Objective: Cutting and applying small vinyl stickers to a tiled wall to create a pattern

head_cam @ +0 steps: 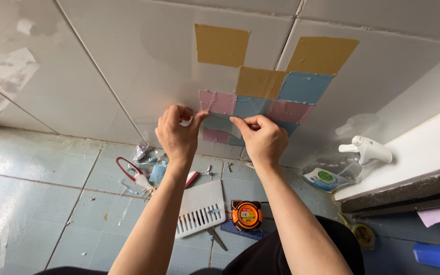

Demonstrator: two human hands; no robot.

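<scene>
Coloured square sheets are stuck on the white tiled wall: yellow squares (221, 45), blue squares (304, 87) and pink squares (218, 102). Between my hands, flat against the wall, is a pale grey-blue square sheet (219, 122). My left hand (177, 133) pinches its left edge, with a bit of white backing at the fingertips. Its right edge is pinched between thumb and finger of my right hand (262, 138). Part of the sheet is hidden by my fingers.
On the blue tiled floor lie red-handled scissors (130, 173), a white notched spreader (199, 209), an orange tape measure (246, 215) and paper scraps. A clear spray bottle with white trigger (350, 163) lies at right beside a white ledge (413, 158).
</scene>
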